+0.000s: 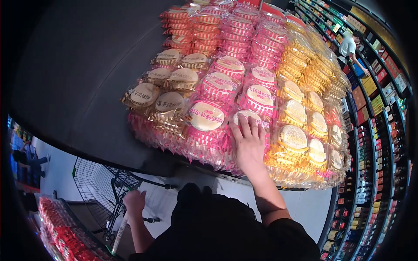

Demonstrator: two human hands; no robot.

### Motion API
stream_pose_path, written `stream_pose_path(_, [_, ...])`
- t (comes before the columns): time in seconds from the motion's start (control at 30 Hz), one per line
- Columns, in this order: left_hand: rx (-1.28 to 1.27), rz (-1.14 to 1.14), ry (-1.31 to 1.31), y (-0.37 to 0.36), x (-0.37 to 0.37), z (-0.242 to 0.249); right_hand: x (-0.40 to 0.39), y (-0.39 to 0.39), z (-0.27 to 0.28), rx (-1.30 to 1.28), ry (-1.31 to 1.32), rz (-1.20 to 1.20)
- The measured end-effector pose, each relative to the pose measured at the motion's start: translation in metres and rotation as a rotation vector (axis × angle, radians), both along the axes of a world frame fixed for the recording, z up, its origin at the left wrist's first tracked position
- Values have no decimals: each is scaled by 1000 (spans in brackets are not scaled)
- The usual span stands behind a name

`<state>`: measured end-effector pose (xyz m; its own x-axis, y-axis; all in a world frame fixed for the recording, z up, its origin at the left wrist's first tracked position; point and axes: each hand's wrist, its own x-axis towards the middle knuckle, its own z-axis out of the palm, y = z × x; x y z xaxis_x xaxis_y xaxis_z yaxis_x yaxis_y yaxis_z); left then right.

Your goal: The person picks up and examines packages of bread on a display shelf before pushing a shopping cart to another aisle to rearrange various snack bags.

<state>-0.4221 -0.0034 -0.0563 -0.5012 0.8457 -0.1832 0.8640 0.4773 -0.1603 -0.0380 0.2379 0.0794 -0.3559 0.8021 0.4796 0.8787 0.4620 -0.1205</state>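
My right hand (pixel 249 145) lies on top of a pink-wrapped round cake packet (pixel 249 116) at the front of the display, its fingers stretched out over the wrapper. Beside it are another pink cake packet (pixel 206 116) on the left and a yellow cake packet (pixel 293 137) on the right. My left hand (pixel 134 202) is low on the left, closed around the handle (pixel 119 232) of a wire shopping cart (pixel 92 176).
Stacked cake packets (pixel 235 32) rise at the back of the black display stand (pixel 87 100). Long shelves of goods (pixel 368 174) curve along the right, where another person (pixel 347 45) reaches toward them. Red packaged goods (pixel 65 235) stand at lower left.
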Motion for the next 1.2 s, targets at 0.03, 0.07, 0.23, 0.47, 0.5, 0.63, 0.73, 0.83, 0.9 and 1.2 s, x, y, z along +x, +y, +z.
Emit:
stream_pose_path(0.03, [180,-99,-168,26,27,32,0,-1,0,-3,-24,-25])
stream_pose_path(0.07, [363,-198,-333,55,55,66,0,-1,0,-2,-47,-47])
stream_pose_path(0.23, [921,-853,-271,143,139,126,-3,-1,-2,15,28,-43])
stream_pose_path(0.47, [968,-1076,-228,237,196,140,-2,-4,3,8,24,-33])
stream_pose_path(0.5, [927,-1117,-219,244,195,135,-2,-4,2,11,23,-41])
stream_pose_path(0.63, [1008,-1122,-398,243,185,123,-2,-7,5,-24,28,-30])
stream_pose_path(0.73, [1345,-951,-667,246,172,125,-1,-9,5,-70,38,-35])
stream_pose_path(0.83, [1513,-754,-1140,247,164,133,-1,-9,5,-103,109,-40])
stream_pose_path(0.9, [1632,-639,-1481,251,160,138,-3,-12,9,-116,169,-38])
stream_pose_path(1.2, [1539,-908,-1637,215,148,161,-40,-57,56,-314,787,685])
